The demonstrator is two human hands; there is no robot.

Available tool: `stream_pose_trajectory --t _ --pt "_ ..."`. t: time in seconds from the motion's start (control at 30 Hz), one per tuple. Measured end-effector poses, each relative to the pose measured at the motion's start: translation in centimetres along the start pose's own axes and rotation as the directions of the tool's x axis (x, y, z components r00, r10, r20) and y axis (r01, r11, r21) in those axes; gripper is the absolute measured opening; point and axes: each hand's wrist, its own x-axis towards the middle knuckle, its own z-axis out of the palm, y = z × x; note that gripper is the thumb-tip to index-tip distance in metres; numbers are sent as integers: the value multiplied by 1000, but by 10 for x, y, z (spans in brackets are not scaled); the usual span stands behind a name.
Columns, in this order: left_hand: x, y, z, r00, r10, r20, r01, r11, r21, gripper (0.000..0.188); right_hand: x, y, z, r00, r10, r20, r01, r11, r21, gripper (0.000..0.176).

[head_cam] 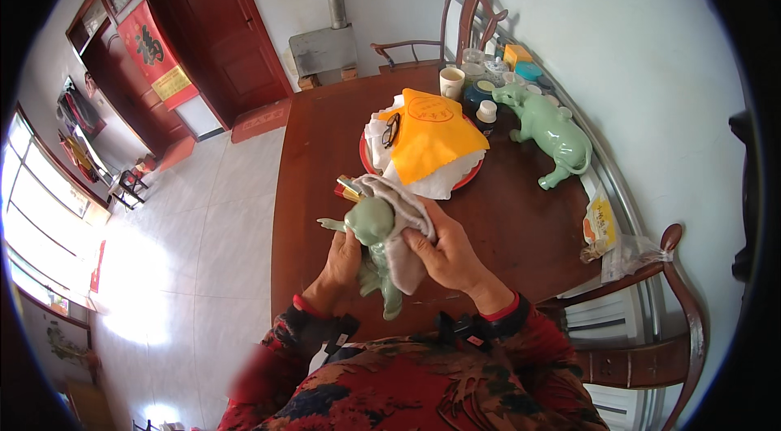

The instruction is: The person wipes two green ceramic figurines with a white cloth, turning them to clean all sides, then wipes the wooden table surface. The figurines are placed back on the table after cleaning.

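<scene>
A glossy pale-green ceramic figurine [370, 222] is held up over the near edge of the wooden table [323, 132]. My left hand [340, 263] grips it from the left, thumb against its rounded upper part. In my right hand [448, 251] is a pinkish-grey cloth [406, 263], pressed against the figurine's right side and covering part of it. The cloth's upper fold reaches above the figurine. Lower down, the figurine's limbs hang free between my wrists. A larger green ceramic ox figurine [552, 129] stands by the wall at the right.
A red-rimmed tray [365, 153] holds white cloths, a yellow cloth [430, 132] and eyeglasses [390, 130]. Behind it are a mug [451, 83], a white-capped bottle [486, 116] and several jars. Wooden chairs [473, 16] stand at the far end and near right, where a plastic bag [634, 255] lies.
</scene>
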Motion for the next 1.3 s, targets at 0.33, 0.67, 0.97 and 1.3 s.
stream_pose_trajectory --t 0.33,0.67,0.97,1.3 --pt "-3 1 -5 995 95 -20 -91 985 147 52 5 2 15 946 -151 -286 77 964 -256 37" --pt "-2 -10 -4 999 -10 36 8 999 54 44 0 -7 -1 957 38 -289 51 954 295 38" --pt "-7 -13 12 997 34 72 -28 996 -81 75 12 -34 10 971 -239 -21 221 927 -303 42" --pt "-8 7 12 993 -68 101 53 989 139 48 19 -10 -14 968 200 154 -234 939 253 45"
